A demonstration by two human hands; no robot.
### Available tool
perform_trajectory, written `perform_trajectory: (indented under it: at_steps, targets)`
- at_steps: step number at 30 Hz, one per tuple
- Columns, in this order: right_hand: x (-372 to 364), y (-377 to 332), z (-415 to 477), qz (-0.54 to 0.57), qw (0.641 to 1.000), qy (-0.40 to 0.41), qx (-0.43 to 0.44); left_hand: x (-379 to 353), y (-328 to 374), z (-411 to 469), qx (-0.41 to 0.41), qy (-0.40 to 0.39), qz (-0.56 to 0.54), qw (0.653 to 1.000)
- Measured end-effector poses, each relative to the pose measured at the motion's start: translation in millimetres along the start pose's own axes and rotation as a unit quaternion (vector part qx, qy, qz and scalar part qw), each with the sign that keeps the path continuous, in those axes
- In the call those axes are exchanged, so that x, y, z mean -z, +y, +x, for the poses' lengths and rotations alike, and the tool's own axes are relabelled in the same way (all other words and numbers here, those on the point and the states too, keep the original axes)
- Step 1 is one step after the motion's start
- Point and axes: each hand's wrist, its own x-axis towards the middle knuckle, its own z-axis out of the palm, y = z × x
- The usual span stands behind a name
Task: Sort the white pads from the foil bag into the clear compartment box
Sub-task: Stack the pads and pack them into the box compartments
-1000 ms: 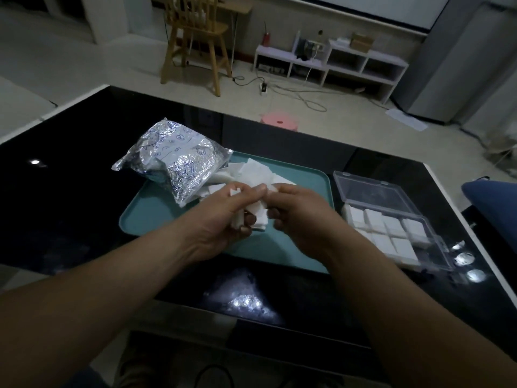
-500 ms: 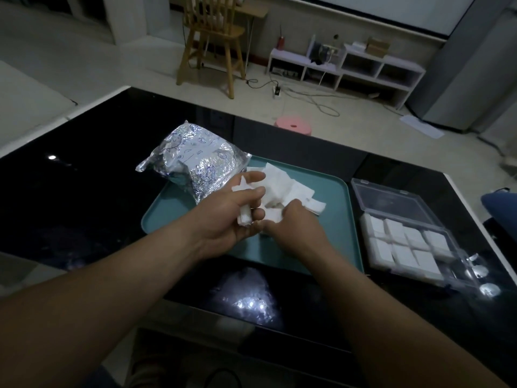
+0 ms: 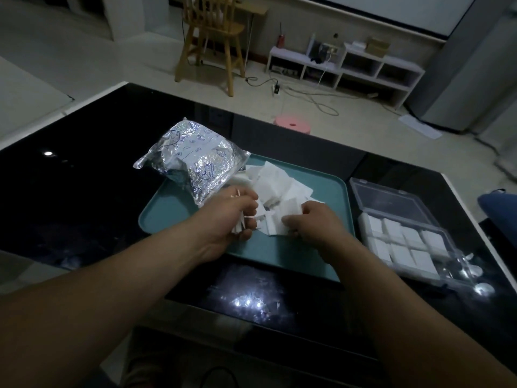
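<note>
A crinkled foil bag [image 3: 193, 161] lies across the back left corner of a teal tray [image 3: 327, 189]. Loose white pads [image 3: 275, 180] spill from its mouth into a heap on the tray. My left hand [image 3: 237, 215] grips a small stack of white pads at the heap's near left edge. My right hand [image 3: 313, 222] pinches white pads at the heap's near right edge. To the right of the tray stands the clear compartment box [image 3: 402, 239], lid open, with white pads in several compartments.
Everything rests on a glossy black table [image 3: 84, 177] with bright light reflections near its front edge. Beyond the table stand a pink stool [image 3: 292, 125], a wooden chair [image 3: 212, 37] and a low white shelf [image 3: 347, 68]. A blue object [image 3: 500, 204] pokes in at the right.
Both hands dropped from mid-air above the tray down into the pad heap. The left hand still holds its stack; the right hand has moved apart from it and taken hold of pads on the tray.
</note>
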Motion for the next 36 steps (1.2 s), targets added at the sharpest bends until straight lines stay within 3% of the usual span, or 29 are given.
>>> perform_trajectory:
  at_steps: [6, 11, 13, 16, 19, 22, 25, 30, 36]
  targets:
    - [27.6, 7.1, -25.7, 0.253, 0.964, -0.078, -0.02, -22.2, -8.0, -5.8, -0.002, -0.047, -0.012, 0.999]
    - [21.4, -6.4, -48.2, 0.426, 0.893, -0.134, -0.059, -40.4, -3.9, -15.2, -0.025, -0.096, -0.066, 0.993]
    - [14.4, -12.4, -53.7, 0.448, 0.879, -0.151, -0.066, -42.2, -3.5, -18.2, -0.025, -0.114, -0.068, 0.991]
    - [7.2, -14.4, -58.6, 0.389, 0.911, -0.135, -0.026, -45.4, -2.5, -20.0, -0.015, -0.107, -0.077, 0.991]
    - [9.0, -9.8, -59.9, 0.203, 0.977, -0.015, 0.062, -47.3, -2.6, -17.9, 0.009, -0.081, -0.109, 0.991]
    - [17.8, -1.9, -62.0, 0.007, 0.974, 0.094, 0.206, -45.0, -4.3, -16.0, 0.024, -0.097, -0.084, 0.991]
    - [31.4, 5.3, -67.4, -0.044, 0.957, 0.025, 0.286, -44.0, -4.3, -20.0, 0.069, -0.191, -0.071, 0.977]
    - [47.2, 10.0, -75.0, 0.0, 0.957, -0.08, 0.28, -41.7, -4.5, -25.2, 0.136, -0.309, -0.134, 0.932]
    - [56.8, 12.1, -80.5, 0.012, 0.949, -0.091, 0.301, -40.6, -9.1, -30.3, 0.1, -0.258, -0.122, 0.953]
